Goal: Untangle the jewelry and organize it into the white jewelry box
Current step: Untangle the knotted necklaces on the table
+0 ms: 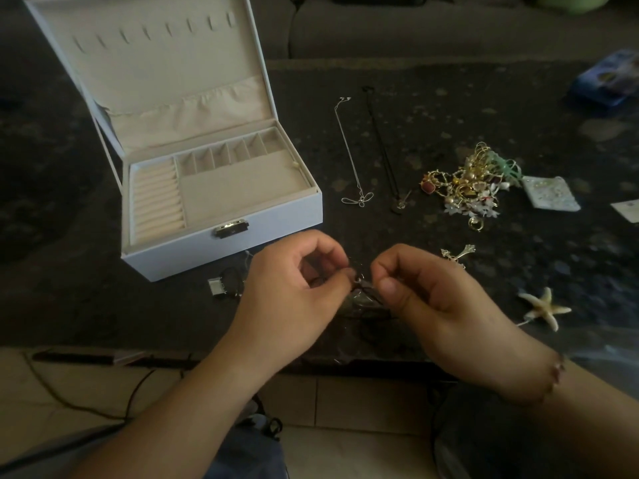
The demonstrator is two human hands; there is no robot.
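Jewelry tangle [463, 186] lies on the dark counter [449, 105], right of the open white jewelry box [221, 233]. Both hands, left [290, 285] and right [432, 295], pinch a knotted dark cord [363, 292] between them near the counter's front edge. Two necklaces [349, 150] lie straightened beside the box.

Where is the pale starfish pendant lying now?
In the head view the pale starfish pendant lies on the dark table, beside the right hand.
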